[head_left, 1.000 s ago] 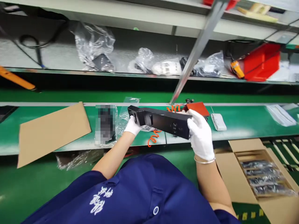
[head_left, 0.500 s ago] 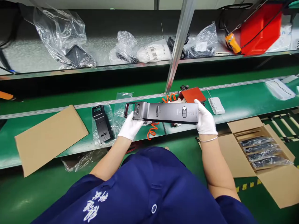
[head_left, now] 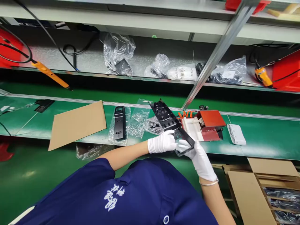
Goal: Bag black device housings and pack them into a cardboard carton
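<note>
A long black plastic housing is held slantwise above the bench, its ribbed inner side facing up. White-gloved, my right hand grips its near end beside the window opening. My left hand, also gloved, has its fingers curled at the housing's left edge, near that same end. Behind the housing lies a small clear bag with a dark part in it. To the right stands a red and white bench fixture, partly hidden by the housing. Farther left, a similar black housing lies on clear plastic.
A cardboard sheet lies on the green bench at left, overhanging the front edge. A white folded strip is at right. Below it stands an open carton with bagged parts. A metal post rises behind the fixture. Bagged parts line the shelf.
The housing has turned from outer face up and level to inner side up and slanted. My left hand has moved toward my right hand. The view has shifted left.
</note>
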A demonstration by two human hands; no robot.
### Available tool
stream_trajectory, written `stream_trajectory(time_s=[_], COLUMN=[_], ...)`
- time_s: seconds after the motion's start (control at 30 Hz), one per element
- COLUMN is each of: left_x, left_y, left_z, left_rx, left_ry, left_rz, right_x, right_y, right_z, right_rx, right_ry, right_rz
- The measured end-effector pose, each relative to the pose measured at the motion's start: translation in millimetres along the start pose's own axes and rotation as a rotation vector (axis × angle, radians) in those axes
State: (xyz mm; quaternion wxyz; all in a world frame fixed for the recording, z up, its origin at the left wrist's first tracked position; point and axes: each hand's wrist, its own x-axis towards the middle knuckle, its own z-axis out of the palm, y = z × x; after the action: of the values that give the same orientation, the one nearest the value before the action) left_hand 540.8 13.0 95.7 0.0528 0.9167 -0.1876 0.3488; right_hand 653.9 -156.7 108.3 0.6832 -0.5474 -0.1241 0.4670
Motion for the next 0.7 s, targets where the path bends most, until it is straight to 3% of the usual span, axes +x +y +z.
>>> stream_trajectory(time_s=[0.1, 0.2, 0.27, 0.37, 0.43, 0.5, 0.57, 0.7], left_x=[-14.6, -46.3, -83.9, -159.5, -209.1, -247.2, -270.5, -285.3], left_y=[10.4, 6.9, -8.9, -44.8, -65.3, -76.5, -80.9, -96.1], left_z=[10.3, 9.2, 5.3, 7.5, 18.1, 33.4, 48.5, 63.4], left_rx=[0.046, 0.026, 0.03, 0.098, 0.092, 0.105, 0.081, 0.026], left_ry=[-0.055, -0.104, -0.117, -0.188, -0.458, -0.699, -0.798, -0.826], left_rz=[0.01, -0.131, -0.363, -0.897, -1.192, -1.392, -1.448, -1.479], right_x=[1.4, -0.2, -7.2, -26.3, -40.8, -53.1, -62.1, -72.9], right_y=[10.3, 19.4, 22.4, 22.1, 19.5, 15.5, 10.4, -0.5], right_z=[11.7, 2.9, -13.7, -40.6, -50.7, -52.1, -47.8, -36.2], right_rx=[0.021, 0.084, 0.071, 0.018, 0.004, 0.01, 0.028, 0.039], right_ry=[0.062, 0.169, 0.22, 0.261, 0.3, 0.339, 0.359, 0.345], right_rz=[-0.006, -0.099, -0.171, -0.221, -0.24, -0.252, -0.258, -0.258])
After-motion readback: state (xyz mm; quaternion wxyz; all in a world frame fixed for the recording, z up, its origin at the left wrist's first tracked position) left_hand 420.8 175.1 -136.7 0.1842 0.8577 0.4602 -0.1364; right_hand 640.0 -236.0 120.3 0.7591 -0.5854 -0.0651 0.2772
